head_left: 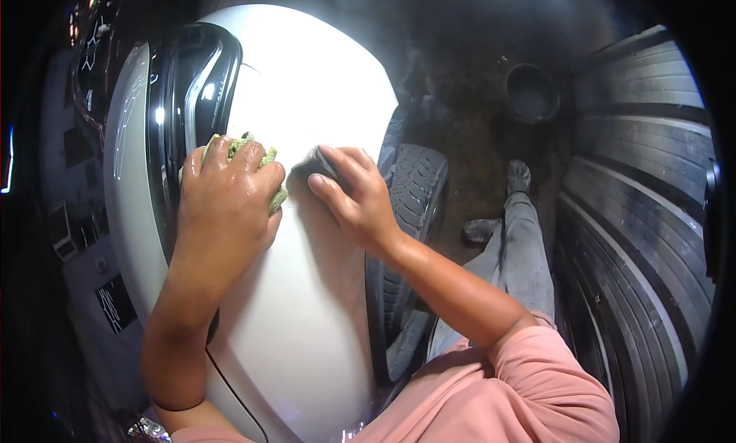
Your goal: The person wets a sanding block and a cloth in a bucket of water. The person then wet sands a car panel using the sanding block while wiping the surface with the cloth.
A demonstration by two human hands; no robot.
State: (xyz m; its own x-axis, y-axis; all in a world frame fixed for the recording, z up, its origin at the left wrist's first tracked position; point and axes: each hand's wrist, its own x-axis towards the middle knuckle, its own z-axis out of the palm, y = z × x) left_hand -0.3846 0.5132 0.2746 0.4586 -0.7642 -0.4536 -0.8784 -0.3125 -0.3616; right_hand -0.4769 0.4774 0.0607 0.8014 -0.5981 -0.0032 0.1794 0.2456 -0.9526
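A glossy white car panel (299, 320) fills the middle of the view, brightly lit at its far end. Near the dark headlight (205, 90), my left hand (230, 186) is wrapped over a crumpled green cloth (277, 198) and presses it on the panel. The hand looks wet. Just to its right, my right hand (354, 194) pinches a small grey pad (314, 164) between thumb and fingers, with the pad against the white surface. The fingertips under the cloth are partly hidden.
A tyre (418, 190) sits below the panel's right edge. A round bucket (532, 93) stands on the dark floor farther away. Ribbed metal shutter panels (636, 213) run along the right. My legs and shoes show beside the wheel.
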